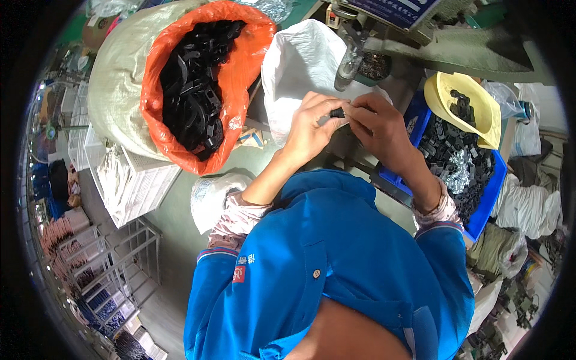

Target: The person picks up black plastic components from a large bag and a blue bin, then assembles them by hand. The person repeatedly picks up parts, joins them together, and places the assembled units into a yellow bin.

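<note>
My left hand (307, 133) pinches a small black plastic part (336, 113) between thumb and fingers, in front of the machine. Close against it is my right hand (382, 131), its thumb and fingertips pressed together at the part's right end. Whatever those right fingertips hold is too small to make out. Just beyond both hands, a metal machine post (349, 69) comes down over the work spot. A white sack (281, 78) lies open behind my left hand.
An orange-lined sack (240, 102) of black plastic pieces stands at left, above a white crate (147, 183). At right, a blue bin (493, 195) holds many small black parts, a crumpled clear bag (459, 171) and a yellow scoop-like tub (493, 114). The machine's arm (456, 57) spans the top right.
</note>
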Tool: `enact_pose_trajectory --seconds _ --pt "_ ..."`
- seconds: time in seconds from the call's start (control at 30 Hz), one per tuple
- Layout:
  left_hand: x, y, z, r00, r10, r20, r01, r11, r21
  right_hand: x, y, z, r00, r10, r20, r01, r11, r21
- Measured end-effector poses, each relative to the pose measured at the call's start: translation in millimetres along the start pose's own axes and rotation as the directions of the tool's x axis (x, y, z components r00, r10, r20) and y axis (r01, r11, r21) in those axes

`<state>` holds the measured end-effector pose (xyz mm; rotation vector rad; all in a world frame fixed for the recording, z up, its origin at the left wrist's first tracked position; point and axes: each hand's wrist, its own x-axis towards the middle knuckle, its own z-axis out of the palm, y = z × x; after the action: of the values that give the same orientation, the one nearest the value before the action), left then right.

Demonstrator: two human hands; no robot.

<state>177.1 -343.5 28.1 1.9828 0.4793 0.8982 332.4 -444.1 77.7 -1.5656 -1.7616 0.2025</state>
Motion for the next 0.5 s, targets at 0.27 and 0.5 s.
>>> enact_pose_trajectory --seconds 0.27,0.5 --pt "-14.5 11.3 -13.5 0.98 -0.166 -0.114 0.15 0.979 -0.135 6.5 11.7 19.7 0.87 0.469 0.154 -0.466 0.679 0.567" --pt "-30.1 -10.8 -12.0 0.991 -0.122 -0.056 0.087 0.9 -0.427 -8.0 31.3 43.7 0.616 0.42 0.667 -0.656 -0.194 0.729"
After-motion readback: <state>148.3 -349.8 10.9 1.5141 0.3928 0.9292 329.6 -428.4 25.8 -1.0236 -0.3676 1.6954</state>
